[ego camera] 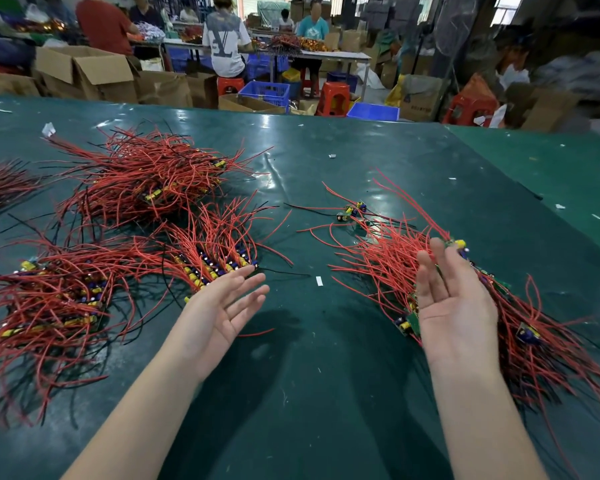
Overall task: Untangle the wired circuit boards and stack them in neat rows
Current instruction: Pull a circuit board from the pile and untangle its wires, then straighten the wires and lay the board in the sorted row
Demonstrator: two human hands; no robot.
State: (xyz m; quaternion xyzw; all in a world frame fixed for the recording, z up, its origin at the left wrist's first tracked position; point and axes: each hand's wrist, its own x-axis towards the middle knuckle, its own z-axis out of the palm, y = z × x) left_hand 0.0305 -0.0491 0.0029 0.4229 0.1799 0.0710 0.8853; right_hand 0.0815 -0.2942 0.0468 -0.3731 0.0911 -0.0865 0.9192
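Small green circuit boards with red and black wires lie in heaps on a dark green table (312,358). A tangled heap (520,323) spreads at the right. My right hand (454,299) is palm up with straight fingers, just in front of that heap and holding nothing. A neat row of boards (219,265) with yellow and blue parts lies left of centre. My left hand (222,306) hovers open, palm up, right beside the row's near end. Two loose boards (352,211) sit apart in the middle.
Two more wired heaps lie at the far left (142,181) and near left (49,306). Bits of white paper (319,280) dot the table. Beyond the far edge are people at other tables, cardboard boxes (84,72), blue crates (265,91) and red stools (333,98).
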